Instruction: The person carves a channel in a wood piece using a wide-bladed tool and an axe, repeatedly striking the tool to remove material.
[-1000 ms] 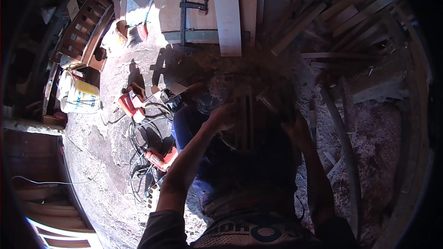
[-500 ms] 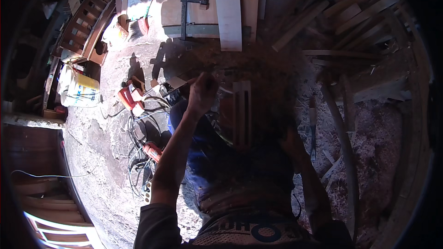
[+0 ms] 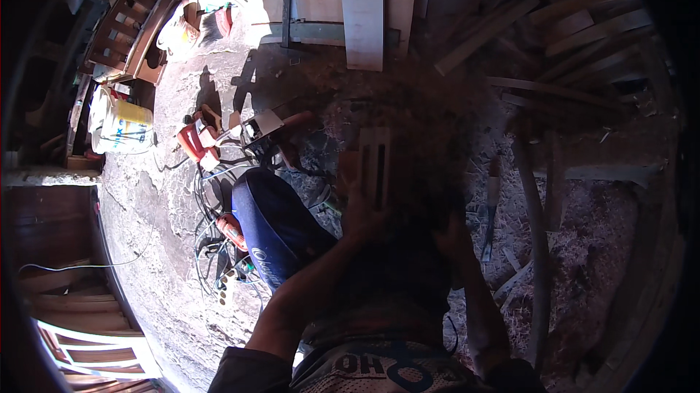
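Slotted wooden piece (image 3: 374, 167) stands dead centre, long axis 12-to-6. Left hand (image 3: 359, 211) closed round its lower end, at 6 of piece. Right hand (image 3: 453, 236) at 4, in shadow, grip unclear, probably empty. Left nearer.

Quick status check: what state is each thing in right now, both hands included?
Left hand: grip closed on the slotted wooden piece.
Right hand: in shadow; grip unclear.
Slotted wooden piece: held upright above the lap.
Red power tool: lying on the ground, unheld.
White bucket: on its side.
Cables: tangled loose on the ground.
Chisel: lying in the shavings.
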Motion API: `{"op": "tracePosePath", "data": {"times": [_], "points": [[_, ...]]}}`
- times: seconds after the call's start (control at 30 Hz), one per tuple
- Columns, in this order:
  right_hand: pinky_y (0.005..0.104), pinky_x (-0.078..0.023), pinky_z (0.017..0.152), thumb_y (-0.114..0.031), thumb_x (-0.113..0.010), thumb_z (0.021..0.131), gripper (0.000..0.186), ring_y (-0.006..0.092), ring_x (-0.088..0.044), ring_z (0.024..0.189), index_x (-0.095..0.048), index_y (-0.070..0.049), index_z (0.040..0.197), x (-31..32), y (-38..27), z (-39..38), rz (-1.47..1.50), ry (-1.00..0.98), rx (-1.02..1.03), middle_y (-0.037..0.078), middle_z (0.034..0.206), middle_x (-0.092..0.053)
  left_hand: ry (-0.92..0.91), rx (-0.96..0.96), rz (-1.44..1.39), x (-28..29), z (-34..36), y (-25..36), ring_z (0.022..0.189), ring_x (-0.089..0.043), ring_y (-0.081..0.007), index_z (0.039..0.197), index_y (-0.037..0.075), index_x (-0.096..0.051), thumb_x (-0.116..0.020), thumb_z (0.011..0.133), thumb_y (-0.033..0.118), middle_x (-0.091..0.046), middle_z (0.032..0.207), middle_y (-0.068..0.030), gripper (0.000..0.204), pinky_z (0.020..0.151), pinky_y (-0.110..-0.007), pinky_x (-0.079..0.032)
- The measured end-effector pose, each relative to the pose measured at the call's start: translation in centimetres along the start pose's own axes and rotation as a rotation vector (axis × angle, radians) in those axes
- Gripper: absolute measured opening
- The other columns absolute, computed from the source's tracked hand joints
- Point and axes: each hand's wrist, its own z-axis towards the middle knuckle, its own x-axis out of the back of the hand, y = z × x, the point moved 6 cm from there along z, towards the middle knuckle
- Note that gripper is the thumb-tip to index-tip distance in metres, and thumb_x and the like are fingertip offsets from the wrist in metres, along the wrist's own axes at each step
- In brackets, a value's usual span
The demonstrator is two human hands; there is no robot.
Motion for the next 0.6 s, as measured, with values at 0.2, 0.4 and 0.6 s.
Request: {"op": "tracePosePath", "data": {"times": [0.2, 0.4, 0.6], "points": [[0.0527, -0.053, 0.088, -0.027, -0.077, 0.080, 0.060, 0.0485, -0.062, 0.108, -0.051, 0.001, 0.126, -0.2, 1.2, -0.1, 0.048, -0.038, -0.020, 0.030, 0.112, -0.065, 0.025, 0.112, 0.115, -0.8, 0.4, -0.7, 0.103, -0.067, -0.0430, 0.140, 0.006, -0.035, -0.084, 0.070, 0.040, -0.066, 0.112, -0.0246, 0.092, 0.090, -0.049, -0.054], [0.0500, -0.053, 0.090, -0.023, -0.076, 0.080, 0.060, 0.0448, -0.064, 0.110, -0.051, 0.002, 0.129, 0.8, 0.8, 0.1, 0.117, 0.018, -0.003, 0.028, 0.113, -0.067, 0.062, 0.085, 0.118, -0.8, 1.6, -0.9, 0.102, -0.067, -0.0424, 0.139, 0.008, -0.037, -0.083, 0.069, 0.038, -0.067, 0.110, -0.0240, 0.089, 0.088, -0.049, -0.054], [0.0456, -0.052, 0.092, -0.022, -0.077, 0.081, 0.057, 0.0385, -0.067, 0.104, -0.054, 0.003, 0.127, 3.6, -2.2, 1.5, 0.227, 0.110, -0.013, 0.022, 0.111, -0.069, 0.123, -0.092, 0.070, 1.1, 5.1, 2.0, 0.106, -0.067, -0.0357, 0.135, 0.002, -0.045, -0.080, 0.078, 0.036, -0.065, 0.117, -0.0241, 0.076, 0.091, -0.044, -0.053]]}}
